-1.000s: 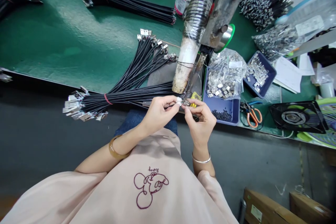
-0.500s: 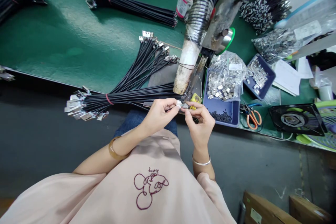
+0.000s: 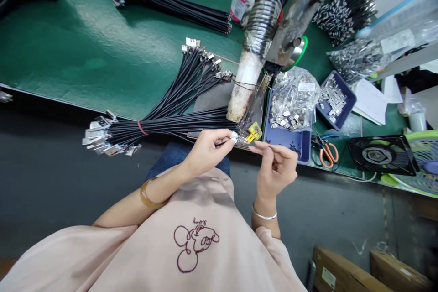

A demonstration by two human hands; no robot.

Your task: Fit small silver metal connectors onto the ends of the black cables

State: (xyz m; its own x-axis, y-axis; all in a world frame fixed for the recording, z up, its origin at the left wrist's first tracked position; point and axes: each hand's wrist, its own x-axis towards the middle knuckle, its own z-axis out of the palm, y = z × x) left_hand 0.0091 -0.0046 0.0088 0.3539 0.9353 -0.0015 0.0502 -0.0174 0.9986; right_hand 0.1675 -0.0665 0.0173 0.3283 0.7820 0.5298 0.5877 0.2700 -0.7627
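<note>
My left hand [image 3: 214,148] is closed in a pinch on a black cable's end, just in front of the bench edge. A small metal connector [image 3: 242,140] sticks out to the right of its fingertips, with something white at the pinch. My right hand [image 3: 278,166] is apart from the connector, its fingers stretched leftward and nothing visible in them. Behind the left hand lies a banded bundle of black cables [image 3: 171,123] with metal plugs. A yellow sponge-like piece [image 3: 253,132] sits close beyond the connector. Nearest the right hand is a blue tray [image 3: 285,139].
A taped fume hose [image 3: 244,77] and metal arm hang low over the work spot. Bagged metal shells [image 3: 290,114] fill part of the tray. To the right are orange-handled pliers [image 3: 329,154], a black fan [image 3: 381,156] and a smaller tray of metal parts [image 3: 337,100].
My right hand has let go of the connector and moved right, towards the blue tray. My left hand stays in place with the cable end.
</note>
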